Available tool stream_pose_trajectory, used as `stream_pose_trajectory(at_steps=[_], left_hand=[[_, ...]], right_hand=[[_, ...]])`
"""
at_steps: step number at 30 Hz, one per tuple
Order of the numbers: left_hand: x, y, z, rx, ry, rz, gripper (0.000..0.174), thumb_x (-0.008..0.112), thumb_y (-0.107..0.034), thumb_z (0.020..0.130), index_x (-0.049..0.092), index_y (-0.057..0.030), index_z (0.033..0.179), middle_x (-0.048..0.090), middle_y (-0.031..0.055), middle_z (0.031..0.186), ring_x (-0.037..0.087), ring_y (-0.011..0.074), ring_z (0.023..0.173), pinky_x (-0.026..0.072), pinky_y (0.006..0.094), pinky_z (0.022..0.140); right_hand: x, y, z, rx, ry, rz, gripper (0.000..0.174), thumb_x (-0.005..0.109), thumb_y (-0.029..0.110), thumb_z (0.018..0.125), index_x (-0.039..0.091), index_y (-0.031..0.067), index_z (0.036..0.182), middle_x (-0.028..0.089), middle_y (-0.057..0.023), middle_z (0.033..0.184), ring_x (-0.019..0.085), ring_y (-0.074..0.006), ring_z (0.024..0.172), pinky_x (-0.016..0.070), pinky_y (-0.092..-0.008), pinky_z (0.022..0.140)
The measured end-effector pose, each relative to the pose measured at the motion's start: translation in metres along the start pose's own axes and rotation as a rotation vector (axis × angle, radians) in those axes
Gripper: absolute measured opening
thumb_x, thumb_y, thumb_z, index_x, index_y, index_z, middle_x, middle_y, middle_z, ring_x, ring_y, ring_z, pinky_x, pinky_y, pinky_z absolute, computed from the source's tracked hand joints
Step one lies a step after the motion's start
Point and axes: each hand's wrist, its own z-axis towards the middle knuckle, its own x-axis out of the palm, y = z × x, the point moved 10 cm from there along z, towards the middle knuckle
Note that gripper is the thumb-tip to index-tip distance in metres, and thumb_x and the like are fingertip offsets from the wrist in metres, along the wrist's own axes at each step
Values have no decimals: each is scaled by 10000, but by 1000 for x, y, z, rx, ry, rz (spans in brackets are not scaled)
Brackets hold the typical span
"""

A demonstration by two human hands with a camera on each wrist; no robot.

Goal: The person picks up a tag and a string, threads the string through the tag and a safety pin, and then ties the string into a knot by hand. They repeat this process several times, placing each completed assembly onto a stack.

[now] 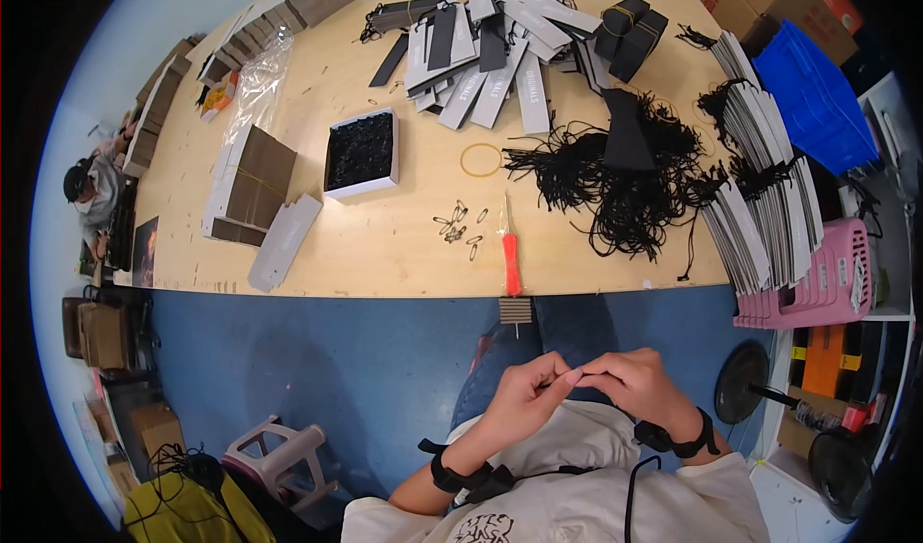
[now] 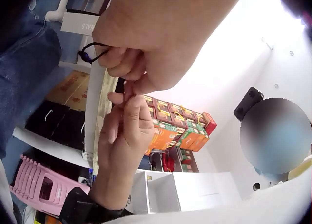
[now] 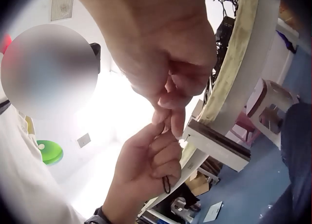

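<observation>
Both hands meet fingertip to fingertip in front of the lap, below the table edge. My left hand (image 1: 532, 386) has curled fingers gripping a thin black cord (image 2: 85, 56), whose knotted loop sticks out past the fingers. In the right wrist view the same cord (image 3: 167, 185) shows as a small loop under the left hand (image 3: 146, 160). The right hand (image 1: 635, 382) pinches with thumb and finger right at the left fingertips; its small item is hidden between them. A little stack of tags (image 1: 515, 310) juts from the table edge just ahead of the hands.
On the table (image 1: 423, 245) lie a red-handled awl (image 1: 511, 259), several loose safety pins (image 1: 452, 224), a box of black pieces (image 1: 361, 154), a rubber band (image 1: 481, 160) and a heap of black cords (image 1: 625, 197). Grey tags (image 1: 500, 72) pile up behind; a pink basket (image 1: 836, 274) stands right.
</observation>
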Motion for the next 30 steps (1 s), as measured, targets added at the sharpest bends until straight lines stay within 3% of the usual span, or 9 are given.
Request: stream_pose_trajectory(at_steps=[4,10,12,13,15,21,25,30], left_hand=[[-5,-1,-5,3,18,179,170,586,-138,973,591,-23,848,451,-50,617,349,12,581,286,217,502],[-10,-24,-14,231,27,396,124,576,-119,967,614,-17,910,554,36,649,473,79,570,402,258,539],[-31,-30,-15,262,-113,282,112,567,-102,967,620,-6,946,630,67,730,561,104,609,459,254,589],[-32,-31,-16,263,-112,283,112,567,-102,967,620,-6,946,630,67,730,561,104,609,459,254,589],[-49,-31,-21,234,-245,162,89,568,-63,959,616,10,977,674,88,808,637,125,689,499,248,653],[-74,-28,-24,227,-388,407,60,591,-17,936,611,28,968,695,105,849,688,167,764,524,261,728],[-71,-28,-17,305,-410,317,69,589,-5,931,592,25,993,697,107,852,707,172,797,525,257,730],[-65,-41,-17,323,-456,420,121,568,44,916,529,18,1027,694,128,856,718,200,889,530,274,731]], right_hand=[[-4,7,0,-25,42,-50,82,736,88,797,704,58,866,675,-90,720,638,-226,560,488,-285,499],[-7,9,-2,-28,90,-34,49,727,60,797,703,46,838,679,-87,716,646,-208,554,483,-280,483],[-20,-4,-1,108,-7,7,40,719,38,807,702,29,841,685,-76,712,648,-160,538,472,-257,470],[-25,-5,0,107,-63,55,37,712,18,817,699,14,851,679,-69,695,628,-117,515,453,-234,455],[-29,-7,1,110,-100,44,44,712,9,816,696,10,858,674,-71,687,618,-113,506,447,-229,451],[-42,-15,1,136,-211,28,63,701,-19,818,690,4,875,669,-69,689,596,-100,494,430,-214,443],[-52,-23,-3,196,-247,25,61,696,-20,822,690,2,877,678,-59,707,590,-82,503,428,-207,445],[-57,-32,-4,225,-275,21,55,690,-7,831,692,3,885,682,-53,709,578,-70,505,425,-205,451]])
